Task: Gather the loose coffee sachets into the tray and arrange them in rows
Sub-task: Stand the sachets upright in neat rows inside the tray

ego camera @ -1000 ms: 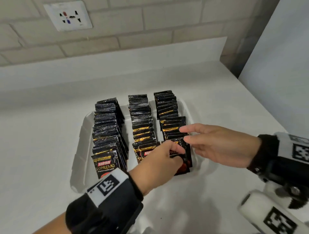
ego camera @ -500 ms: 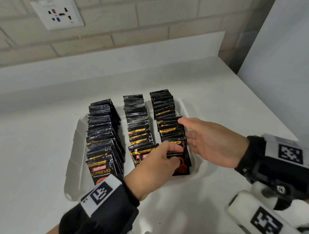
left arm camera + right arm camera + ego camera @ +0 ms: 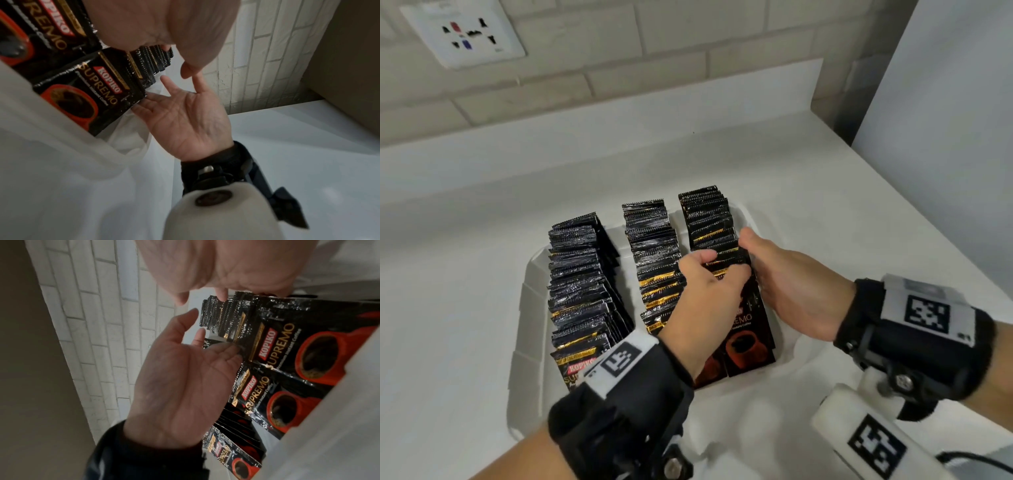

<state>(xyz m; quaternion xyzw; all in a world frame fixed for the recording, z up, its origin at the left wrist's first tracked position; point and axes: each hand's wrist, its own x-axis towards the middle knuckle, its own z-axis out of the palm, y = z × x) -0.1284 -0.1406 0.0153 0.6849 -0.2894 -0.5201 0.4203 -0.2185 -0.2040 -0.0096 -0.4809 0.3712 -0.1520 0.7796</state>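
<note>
A white tray on the counter holds three rows of black coffee sachets standing on edge: left row, middle row, right row. Both hands are at the near half of the right row. My left hand lies over the tops and left edges of those sachets, fingers relaxed. From the other side, my right hand presses the row's right edges with an open palm and raised thumb. The front sachet leans back, its label showing. The wrist views show the open right palm and left palm.
A brick wall with a white socket runs behind the white counter. A pale panel stands at the right, close to the tray. A thin cable lies at the lower right.
My left hand has slid from the front sachet farther back along the right row. The right hand has closed in against that row's right side.
</note>
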